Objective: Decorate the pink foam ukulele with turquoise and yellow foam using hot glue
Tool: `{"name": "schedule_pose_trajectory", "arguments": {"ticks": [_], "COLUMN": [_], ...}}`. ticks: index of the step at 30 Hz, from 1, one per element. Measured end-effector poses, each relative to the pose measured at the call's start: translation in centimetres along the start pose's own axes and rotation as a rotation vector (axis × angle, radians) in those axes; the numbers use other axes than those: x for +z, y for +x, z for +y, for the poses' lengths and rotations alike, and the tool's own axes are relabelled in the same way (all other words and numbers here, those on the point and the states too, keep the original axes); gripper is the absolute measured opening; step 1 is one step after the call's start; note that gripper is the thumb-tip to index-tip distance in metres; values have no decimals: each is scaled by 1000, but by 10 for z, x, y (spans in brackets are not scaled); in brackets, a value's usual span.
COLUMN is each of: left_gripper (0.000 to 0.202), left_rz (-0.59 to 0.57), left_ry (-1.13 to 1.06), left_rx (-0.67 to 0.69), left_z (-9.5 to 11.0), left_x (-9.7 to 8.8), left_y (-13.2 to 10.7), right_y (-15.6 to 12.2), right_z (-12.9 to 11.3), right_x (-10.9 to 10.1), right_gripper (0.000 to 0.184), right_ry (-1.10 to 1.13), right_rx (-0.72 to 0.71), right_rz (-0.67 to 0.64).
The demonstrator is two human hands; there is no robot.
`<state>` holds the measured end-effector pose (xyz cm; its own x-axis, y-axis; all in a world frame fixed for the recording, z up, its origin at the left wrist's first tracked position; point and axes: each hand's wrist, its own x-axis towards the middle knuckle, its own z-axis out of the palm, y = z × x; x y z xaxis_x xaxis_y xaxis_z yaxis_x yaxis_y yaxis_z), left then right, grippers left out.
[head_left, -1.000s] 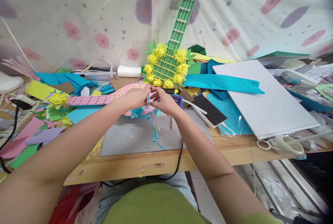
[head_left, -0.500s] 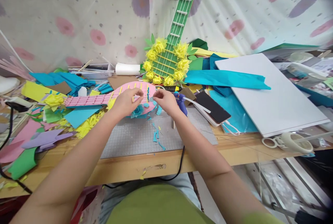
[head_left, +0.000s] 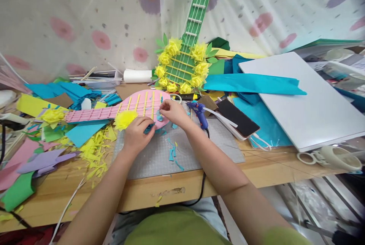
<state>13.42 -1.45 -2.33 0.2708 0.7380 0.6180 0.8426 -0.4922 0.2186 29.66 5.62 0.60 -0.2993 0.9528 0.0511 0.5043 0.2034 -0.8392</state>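
A pink paper guitar (head_left: 119,109) lies flat on the bench with yellow cross strips and a yellow paper flower (head_left: 125,119) on its body. My left hand (head_left: 137,135) rests curled at the body's near edge, fingers closed over a blue paper flower (head_left: 148,128). My right hand (head_left: 172,111) pinches a small blue paper piece against the guitar body. A grey cutting mat (head_left: 159,154) lies under both hands, with blue scraps on it.
A green paper guitar (head_left: 186,53) ringed with yellow flowers leans on the spotted cloth behind. A blue glue gun (head_left: 199,113), a phone (head_left: 238,117), a white board (head_left: 308,100), tape rolls (head_left: 333,157) and heaps of coloured paper (head_left: 57,97) crowd the bench.
The view has tilted down. My left hand dropped from the guitar's top to its near edge over the blue flower. My right hand stayed on the body.
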Motion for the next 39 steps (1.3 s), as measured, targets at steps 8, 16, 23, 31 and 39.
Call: {"name": "schedule_pose_trajectory", "arguments": {"ticks": [8,16,23,31,39], "left_gripper": [7,9,9,8,9], "left_rz": [164,86,68,93,126], "left_ry": [-2,-22,-32,-39,-74], "left_rx": [80,15,35,57,-4], "left_z": [-7,-6,-7,-8,-9], "left_x": [3,3,3,3,4], "left_y": [-16,-21,-23,-23,-25], "right_y": [-13,-16,-15,-17,-18], "right_z": [-13,-13,-12,-12,-15], "right_x": [8,16,22,19,18], "right_gripper": [9,11,11,9,5], "right_ry": [-273,-306,-317,-322,-335], "right_rx": [-6,-8,-30,-37,16], "right_rz": [-18,1,2,-33,-50]}}
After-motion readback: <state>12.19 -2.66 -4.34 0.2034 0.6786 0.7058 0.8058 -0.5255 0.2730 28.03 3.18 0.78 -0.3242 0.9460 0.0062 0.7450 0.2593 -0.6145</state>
